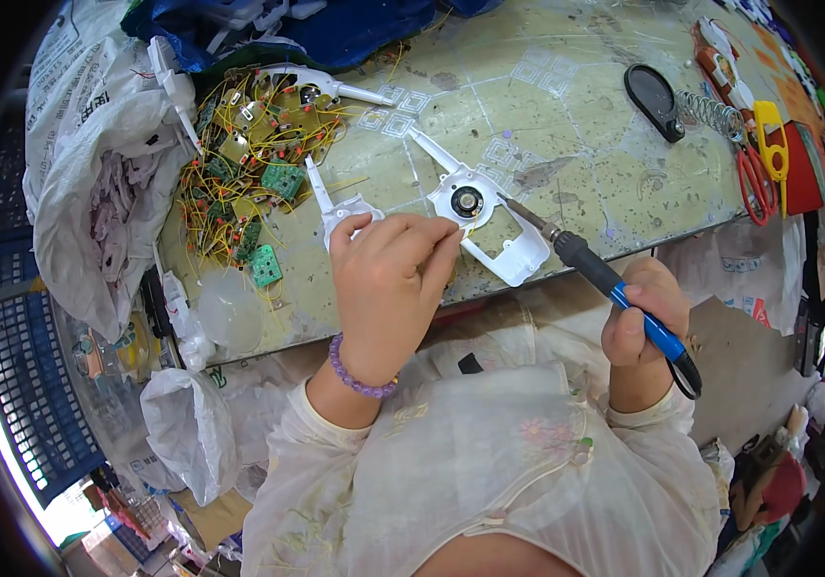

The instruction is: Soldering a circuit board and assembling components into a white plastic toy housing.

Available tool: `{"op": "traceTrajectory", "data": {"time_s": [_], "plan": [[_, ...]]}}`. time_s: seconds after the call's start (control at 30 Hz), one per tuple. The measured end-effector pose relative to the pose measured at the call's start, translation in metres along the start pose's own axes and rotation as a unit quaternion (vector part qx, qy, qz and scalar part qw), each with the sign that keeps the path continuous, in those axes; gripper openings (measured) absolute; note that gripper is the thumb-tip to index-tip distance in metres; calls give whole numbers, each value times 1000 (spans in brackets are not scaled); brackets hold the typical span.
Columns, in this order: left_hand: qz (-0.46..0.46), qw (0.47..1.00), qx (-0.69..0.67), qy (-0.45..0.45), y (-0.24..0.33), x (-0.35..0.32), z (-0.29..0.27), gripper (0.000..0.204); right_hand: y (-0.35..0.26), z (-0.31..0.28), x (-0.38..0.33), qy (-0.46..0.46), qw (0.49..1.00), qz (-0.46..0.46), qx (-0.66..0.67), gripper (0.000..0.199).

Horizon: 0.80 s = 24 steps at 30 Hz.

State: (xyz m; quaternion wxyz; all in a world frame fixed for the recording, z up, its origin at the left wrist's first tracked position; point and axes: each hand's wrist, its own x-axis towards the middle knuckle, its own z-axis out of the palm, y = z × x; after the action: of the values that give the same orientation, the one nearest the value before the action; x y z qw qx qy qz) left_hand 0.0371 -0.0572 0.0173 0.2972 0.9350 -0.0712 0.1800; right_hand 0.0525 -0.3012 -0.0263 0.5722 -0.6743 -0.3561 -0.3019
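My right hand (651, 308) is closed round the blue-and-black handle of a soldering iron (581, 258). The iron's tip reaches to the edge of a white plastic housing (513, 258) lying on the table, beside the round black speaker (466, 201) set in it. My left hand (388, 274), with a purple bead bracelet at the wrist, has its fingertips pinched at the left side of that housing. What they pinch, if anything, is too small to make out. A second white housing (324, 197) lies partly hidden behind the left hand.
Left on the table (614, 183) is a heap of circuit boards (283, 180) with yellow wires. Beyond it lies a blue bag (355, 38); a white sack (66, 231) stands left. At right are a black oval frame (653, 96), a coil-spring stand (711, 113) and red-handled scissors (757, 188).
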Motion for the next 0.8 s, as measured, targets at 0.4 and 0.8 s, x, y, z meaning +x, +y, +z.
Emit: {"op": "traceTrajectory", "data": {"time_s": [0.4, 0.8], "plan": [[-15, 998, 54, -37, 1, 15, 20, 10, 0, 5, 3, -1, 1000, 8, 3, 19], [-7, 994, 93, -49, 3, 20, 24, 10, -3, 2, 5, -61, 998, 23, 6, 22]]}}
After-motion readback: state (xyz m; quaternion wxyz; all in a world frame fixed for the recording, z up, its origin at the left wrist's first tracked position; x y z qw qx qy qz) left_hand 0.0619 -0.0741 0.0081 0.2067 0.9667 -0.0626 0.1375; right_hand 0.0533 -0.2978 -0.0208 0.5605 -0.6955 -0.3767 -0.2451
